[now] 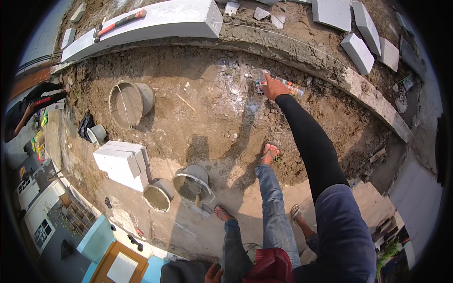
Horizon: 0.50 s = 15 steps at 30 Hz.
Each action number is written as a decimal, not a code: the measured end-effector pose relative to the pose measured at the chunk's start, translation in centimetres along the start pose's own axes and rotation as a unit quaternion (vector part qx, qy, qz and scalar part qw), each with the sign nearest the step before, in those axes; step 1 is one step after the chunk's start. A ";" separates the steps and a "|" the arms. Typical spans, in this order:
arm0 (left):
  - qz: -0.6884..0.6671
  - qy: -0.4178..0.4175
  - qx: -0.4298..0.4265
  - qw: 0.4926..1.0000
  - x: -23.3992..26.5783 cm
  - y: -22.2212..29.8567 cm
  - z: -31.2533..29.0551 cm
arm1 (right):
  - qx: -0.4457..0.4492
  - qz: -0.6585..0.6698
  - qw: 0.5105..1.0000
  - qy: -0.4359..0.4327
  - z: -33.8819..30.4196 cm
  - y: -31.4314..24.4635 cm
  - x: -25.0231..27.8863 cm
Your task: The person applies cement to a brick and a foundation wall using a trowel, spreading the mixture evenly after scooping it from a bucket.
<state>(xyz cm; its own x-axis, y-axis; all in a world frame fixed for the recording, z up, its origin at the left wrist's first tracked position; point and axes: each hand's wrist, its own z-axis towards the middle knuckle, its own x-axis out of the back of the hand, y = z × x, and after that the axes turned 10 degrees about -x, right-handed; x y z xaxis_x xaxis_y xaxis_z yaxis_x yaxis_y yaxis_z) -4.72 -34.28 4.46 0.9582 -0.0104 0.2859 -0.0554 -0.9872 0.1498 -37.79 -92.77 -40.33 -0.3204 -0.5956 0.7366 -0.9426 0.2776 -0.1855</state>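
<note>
My right hand (274,88) reaches far forward over the soil, its fingers wrapped round a clear plastic container (293,88) with colourful print. The container shows on both sides of the hand; its exact kind is hard to make out. At the lower edge, my left hand (213,274) is partly cut off with its fingers curled; whatever it may hold is hidden. Beyond the right hand runs a low mortar-topped wall base (283,45). White powder (231,89) is scattered on the earth to its left.
Mortar fills a large round tub (126,104). Two buckets (158,195) (191,181), one with a trowel (200,205), stand near stacked white blocks (122,162). A hammer (120,24) lies on the long block (165,21). Another person (35,108) is at far left; a sandalled foot (296,212) shows behind me.
</note>
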 end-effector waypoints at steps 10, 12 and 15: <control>0.158 0.054 -0.044 0.985 -3.1 -12.4 8.4 | 0.223 -0.079 0.956 0.172 -14.5 -4.2 -6.4; 0.181 0.083 -0.033 0.979 -3.3 -14.7 11.4 | 0.261 -0.085 0.945 0.179 -20.5 -6.0 -7.2; 0.253 0.113 -0.020 0.961 -1.8 -17.1 15.8 | 0.311 -0.099 0.929 0.173 -30.8 -9.7 -8.8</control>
<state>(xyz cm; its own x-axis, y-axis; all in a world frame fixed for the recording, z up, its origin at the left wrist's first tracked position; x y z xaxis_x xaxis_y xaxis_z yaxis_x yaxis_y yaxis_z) -1.06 -19.85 -13.58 0.7210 -0.4476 0.5290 -0.5126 -0.8582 -0.0275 -22.92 -67.02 -24.92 -0.1872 -0.2812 0.9412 -0.8864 -0.3647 -0.2853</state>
